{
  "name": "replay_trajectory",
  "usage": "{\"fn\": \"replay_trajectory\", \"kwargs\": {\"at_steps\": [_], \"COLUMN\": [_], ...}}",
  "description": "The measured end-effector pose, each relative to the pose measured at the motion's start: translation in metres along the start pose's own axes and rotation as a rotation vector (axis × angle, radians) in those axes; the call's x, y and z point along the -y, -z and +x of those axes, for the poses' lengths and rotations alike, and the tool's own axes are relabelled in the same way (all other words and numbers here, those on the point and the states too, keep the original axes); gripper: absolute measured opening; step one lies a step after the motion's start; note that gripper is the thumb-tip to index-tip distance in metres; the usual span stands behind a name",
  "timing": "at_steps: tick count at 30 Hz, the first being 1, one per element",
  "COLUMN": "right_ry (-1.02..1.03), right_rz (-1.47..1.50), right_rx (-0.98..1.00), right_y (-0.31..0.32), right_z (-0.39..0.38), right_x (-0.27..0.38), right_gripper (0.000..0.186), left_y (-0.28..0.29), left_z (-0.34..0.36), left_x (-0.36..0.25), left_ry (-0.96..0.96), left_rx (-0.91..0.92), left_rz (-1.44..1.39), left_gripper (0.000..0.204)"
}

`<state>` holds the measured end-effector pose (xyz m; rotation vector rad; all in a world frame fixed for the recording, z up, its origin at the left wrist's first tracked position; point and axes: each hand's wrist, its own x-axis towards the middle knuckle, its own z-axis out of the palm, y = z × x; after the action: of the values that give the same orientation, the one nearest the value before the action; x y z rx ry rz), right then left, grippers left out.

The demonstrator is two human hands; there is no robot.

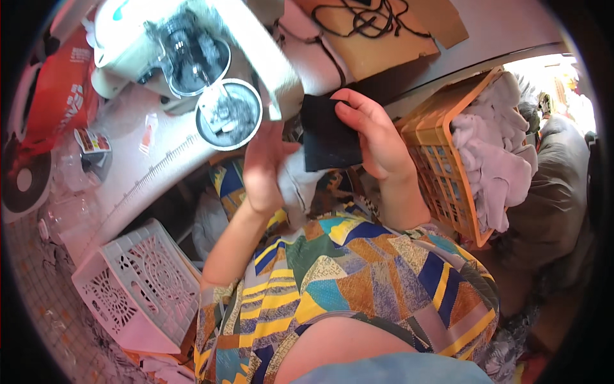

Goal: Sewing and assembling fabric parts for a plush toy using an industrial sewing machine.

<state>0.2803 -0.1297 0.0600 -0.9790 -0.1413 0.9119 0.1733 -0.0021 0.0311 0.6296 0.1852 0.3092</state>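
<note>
My right hand [377,137] pinches a flat, square-edged black piece of cloth [329,134] by its upper right corner, thumb in front. A pale grey cloth [299,182], perhaps a sock, hangs just below and left of it; I cannot tell whether the two are joined. My left hand [261,176] is closed at the pale cloth's left side, its fingertips partly hidden and blurred. Both hands are raised in front of my patterned garment. Beside the left hand is the white machine's [256,51] round dial [229,115], with a toothed rim.
An orange basket [441,173] heaped with pale cloth pieces [492,147] stands at the right. A white openwork crate [141,281] is at the lower left. The worktable [166,144] bears a red bag [57,96] and clear plastic. Black cable [368,22] lies on cardboard behind.
</note>
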Motion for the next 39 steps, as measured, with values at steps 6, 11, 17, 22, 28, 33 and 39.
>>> {"fn": "replay_trajectory", "kwargs": {"at_steps": [6, 11, 17, 22, 28, 33, 39], "right_ry": [-0.186, -0.181, -0.103, 0.448, 0.949, 0.535, 0.467], "right_rz": [0.002, -0.013, -0.072, -0.384, -1.043, -1.057, -0.890], "right_rx": [-0.032, -0.134, -0.132, -0.174, 0.279, 0.165, 0.192], "right_y": [-0.001, -0.022, -0.013, -0.014, -0.010, -0.005, -0.013], "right_z": [-0.008, -0.018, -0.007, -0.019, -0.026, -0.035, -0.021], "right_x": [-0.016, -0.019, -0.031, -0.034, -0.032, -0.040, -0.027], "right_gripper": [0.013, 0.015, 0.016, 0.013, 0.028, 0.046, 0.043], "left_y": [0.022, 0.033, 0.039, 0.042, 0.048, 0.039, 0.044], "left_z": [-0.014, -0.024, -0.029, -0.033, -0.036, -0.045, -0.057], "left_x": [0.003, -0.004, -0.003, -0.006, -0.005, -0.016, -0.013], "left_ry": [0.155, 0.391, 0.511, 0.365, 0.272, 0.091, 0.190], "left_rx": [0.049, -0.017, -0.074, -0.148, -0.124, -0.012, 0.336], "left_rz": [0.024, 0.071, -0.106, -0.202, -0.273, 0.021, 0.445], "left_gripper": [0.046, 0.036, 0.027, 0.027, 0.028, 0.035, 0.053]}}
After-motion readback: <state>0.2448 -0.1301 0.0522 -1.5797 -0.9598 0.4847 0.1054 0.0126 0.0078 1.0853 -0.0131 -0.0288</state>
